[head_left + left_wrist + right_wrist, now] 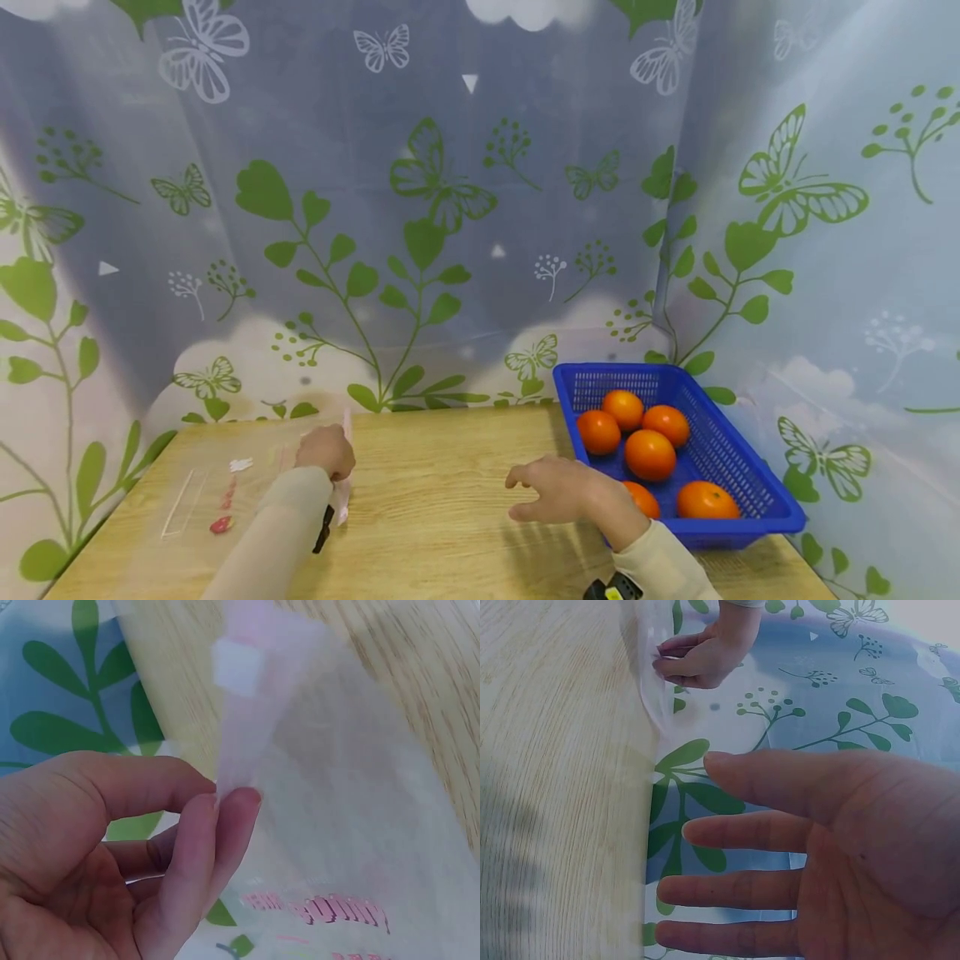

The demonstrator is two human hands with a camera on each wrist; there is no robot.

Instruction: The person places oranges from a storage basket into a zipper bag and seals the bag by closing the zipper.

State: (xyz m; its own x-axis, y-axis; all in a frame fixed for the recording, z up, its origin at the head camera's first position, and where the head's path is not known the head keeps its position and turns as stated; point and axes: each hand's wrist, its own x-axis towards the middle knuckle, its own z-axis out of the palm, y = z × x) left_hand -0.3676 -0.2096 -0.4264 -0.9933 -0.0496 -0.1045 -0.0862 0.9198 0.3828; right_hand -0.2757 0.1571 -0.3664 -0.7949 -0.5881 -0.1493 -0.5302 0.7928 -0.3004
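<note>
Just left of the blue basket (772,526), the person's right grip (562,492) is released, holding nothing. Well left of the basket, the left grip (325,451) pinches the edge of a clear plastic bag (360,787) over the desk (435,500); that filmy edge could slip, being held only by fingertips. Oranges (650,455) sit inside the basket.

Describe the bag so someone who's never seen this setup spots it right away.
Start at the wooden table. On its left side, the left hand pinches the edge of a thin bag. Unlike the blue basket on the right, it is see-through with pink print.
</note>
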